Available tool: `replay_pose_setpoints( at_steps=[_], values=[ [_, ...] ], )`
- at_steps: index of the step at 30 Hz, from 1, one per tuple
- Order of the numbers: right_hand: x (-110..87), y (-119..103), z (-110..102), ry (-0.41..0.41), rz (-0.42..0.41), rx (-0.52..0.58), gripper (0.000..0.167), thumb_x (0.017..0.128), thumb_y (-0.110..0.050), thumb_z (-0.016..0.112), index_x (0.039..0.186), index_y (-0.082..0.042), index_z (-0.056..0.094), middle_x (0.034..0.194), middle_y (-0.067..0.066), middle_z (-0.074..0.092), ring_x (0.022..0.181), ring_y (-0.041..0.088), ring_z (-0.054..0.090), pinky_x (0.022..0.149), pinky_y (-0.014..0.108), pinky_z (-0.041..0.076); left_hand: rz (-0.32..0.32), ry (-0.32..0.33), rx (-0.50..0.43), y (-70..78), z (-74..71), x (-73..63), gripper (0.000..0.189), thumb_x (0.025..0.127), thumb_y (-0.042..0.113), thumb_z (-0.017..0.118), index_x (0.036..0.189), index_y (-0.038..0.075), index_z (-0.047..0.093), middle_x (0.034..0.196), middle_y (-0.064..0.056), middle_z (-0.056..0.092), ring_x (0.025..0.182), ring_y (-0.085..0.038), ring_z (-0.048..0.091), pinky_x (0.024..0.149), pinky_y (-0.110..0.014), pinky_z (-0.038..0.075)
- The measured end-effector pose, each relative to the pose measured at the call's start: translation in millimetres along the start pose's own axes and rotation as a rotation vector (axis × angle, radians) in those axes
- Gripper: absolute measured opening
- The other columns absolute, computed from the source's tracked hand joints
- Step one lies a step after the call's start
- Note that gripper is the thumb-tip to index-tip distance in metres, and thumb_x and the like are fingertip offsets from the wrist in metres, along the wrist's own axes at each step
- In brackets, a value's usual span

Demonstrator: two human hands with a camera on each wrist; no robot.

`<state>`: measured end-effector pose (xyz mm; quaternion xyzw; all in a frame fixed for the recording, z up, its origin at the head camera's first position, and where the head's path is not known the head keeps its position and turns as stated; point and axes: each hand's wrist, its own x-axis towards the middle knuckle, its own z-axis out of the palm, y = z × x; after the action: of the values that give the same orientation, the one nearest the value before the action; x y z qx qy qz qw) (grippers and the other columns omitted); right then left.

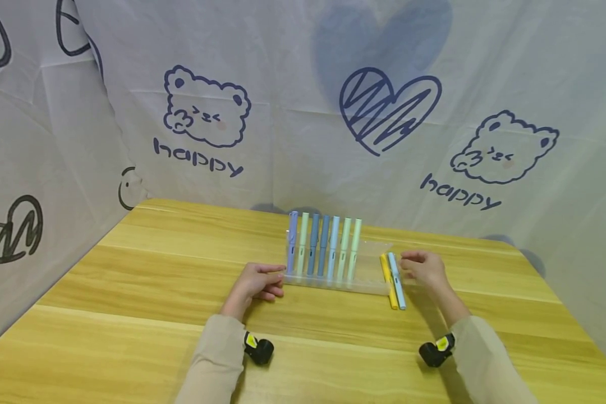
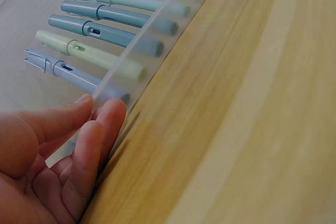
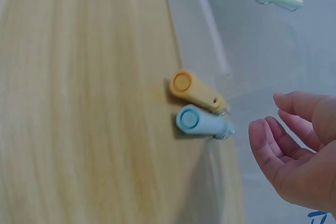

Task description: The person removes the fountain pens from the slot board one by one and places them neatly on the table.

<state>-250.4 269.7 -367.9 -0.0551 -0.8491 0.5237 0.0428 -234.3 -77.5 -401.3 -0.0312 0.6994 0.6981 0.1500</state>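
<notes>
Fingers (image 2: 112,119) of the left hand (image 1: 256,282) pinch the left edge of a clear rack (image 1: 375,266). The right hand (image 1: 426,270), thumb and fingertips parted, hovers beside a loose light-blue pen (image 1: 396,280), tabletop (image 1: 510,303) stretching rightward.

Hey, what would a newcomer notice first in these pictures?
Likely the seven pens lined up in the clear holder pinched by the left hand, toward the back of the table. Then the yellow pen and light blue pen lying side by side at the holder's right end, near the right hand.
</notes>
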Motion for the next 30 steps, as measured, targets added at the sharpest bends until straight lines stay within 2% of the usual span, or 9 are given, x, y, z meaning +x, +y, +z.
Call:
replay_pose_setpoints(
  at_steps=[3, 6, 9, 12, 19, 26, 30],
  values=[
    [11.7, 14, 0, 0.005, -0.030, 0.091, 0.031, 0.080, -0.003, 0.064, 0.104, 0.015, 0.055, 0.083, 0.005, 0.063, 0.068, 0.007, 0.058, 0.060, 0.028, 0.055, 0.002, 0.000, 0.001, -0.3, 0.0, 0.4, 0.032, 0.087, 0.002, 0.056, 0.118, -0.006, 0.055, 0.069, -0.009, 0.062, 0.050, -0.011, 0.059, 0.042, -0.021, 0.050],
    [31.4, 39, 1, 0.000, -0.064, 0.167, 0.030, 0.078, -0.007, 0.068, 0.100, 0.011, 0.058, 0.079, -0.001, 0.063, 0.068, 0.007, 0.060, 0.059, 0.027, 0.055, 0.002, -0.001, 0.004, -0.3, -0.2, 0.7, 0.032, 0.087, 0.003, 0.056, 0.118, -0.006, 0.054, 0.069, -0.009, 0.062, 0.050, -0.011, 0.059, 0.043, -0.021, 0.050],
    [48.6, 59, 5, 0.004, -0.092, 0.219, 0.028, 0.077, -0.009, 0.070, 0.097, 0.008, 0.059, 0.079, 0.000, 0.063, 0.068, 0.010, 0.061, 0.059, 0.028, 0.055, -0.002, 0.004, 0.001, -0.4, 0.1, 0.8, 0.032, 0.087, 0.002, 0.056, 0.118, -0.005, 0.055, 0.069, -0.009, 0.062, 0.050, -0.011, 0.059, 0.042, -0.021, 0.050],
    [57.6, 68, 10, 0.003, -0.128, 0.256, 0.028, 0.076, -0.007, 0.071, 0.096, 0.008, 0.059, 0.079, 0.004, 0.064, 0.068, 0.013, 0.062, 0.059, 0.031, 0.055, -0.005, 0.007, 0.001, -0.5, 0.2, 1.0, 0.031, 0.087, 0.002, 0.056, 0.117, -0.005, 0.055, 0.069, -0.010, 0.062, 0.050, -0.011, 0.059, 0.042, -0.021, 0.050],
    [56.5, 61, 23, -0.030, -0.182, 0.279, 0.031, 0.077, -0.010, 0.070, 0.100, 0.009, 0.060, 0.084, 0.010, 0.064, 0.072, 0.018, 0.064, 0.061, 0.033, 0.055, -0.001, 0.000, 0.008, 0.5, 0.8, -1.1, 0.032, 0.087, 0.002, 0.056, 0.118, -0.005, 0.054, 0.068, -0.009, 0.062, 0.050, -0.011, 0.059, 0.043, -0.021, 0.050],
    [51.9, 49, 36, -0.064, -0.173, 0.282, 0.032, 0.074, -0.016, 0.074, 0.097, 0.003, 0.063, 0.091, 0.013, 0.063, 0.078, 0.021, 0.063, 0.064, 0.034, 0.055, 0.012, -0.005, 0.005, 2.5, 1.0, -3.7, 0.034, 0.087, 0.003, 0.056, 0.119, -0.006, 0.053, 0.068, -0.009, 0.062, 0.050, -0.011, 0.059, 0.043, -0.021, 0.050],
    [28.2, 18, 41, -0.105, -0.204, 0.275, 0.024, 0.078, -0.009, 0.069, 0.097, 0.006, 0.062, 0.092, 0.016, 0.063, 0.078, 0.018, 0.063, 0.066, 0.033, 0.054, 0.008, 0.004, 0.006, 1.5, 1.4, -2.9, 0.032, 0.087, 0.002, 0.056, 0.118, -0.006, 0.055, 0.068, -0.010, 0.062, 0.050, -0.011, 0.059, 0.042, -0.021, 0.050]
  ],
)
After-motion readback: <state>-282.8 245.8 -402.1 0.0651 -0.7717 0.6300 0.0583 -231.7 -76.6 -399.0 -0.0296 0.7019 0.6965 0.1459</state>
